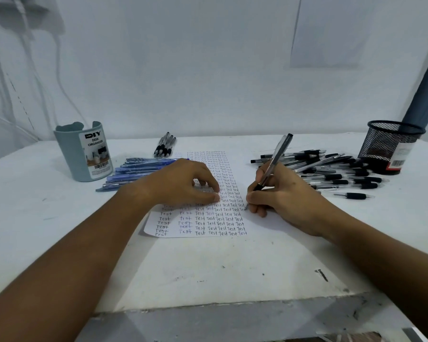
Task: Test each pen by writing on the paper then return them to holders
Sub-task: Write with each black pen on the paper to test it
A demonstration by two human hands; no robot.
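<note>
My right hand (279, 196) grips a black pen (276, 159) with its tip on the paper (205, 220), at the right end of a row of the word "Test". My left hand (185, 183) rests on the paper with fingers bent down, pressing it flat. The sheet is covered with many rows of "Test". A grey-blue desk organizer (84, 154) stands at the back left. A black mesh holder (388, 146) stands at the back right.
Several blue pens (136, 169) lie beside the organizer. A small group of black pens (164, 145) lies at the back centre. A large pile of black pens (331, 171) lies left of the mesh holder. The white table's front edge (220, 309) is close to me.
</note>
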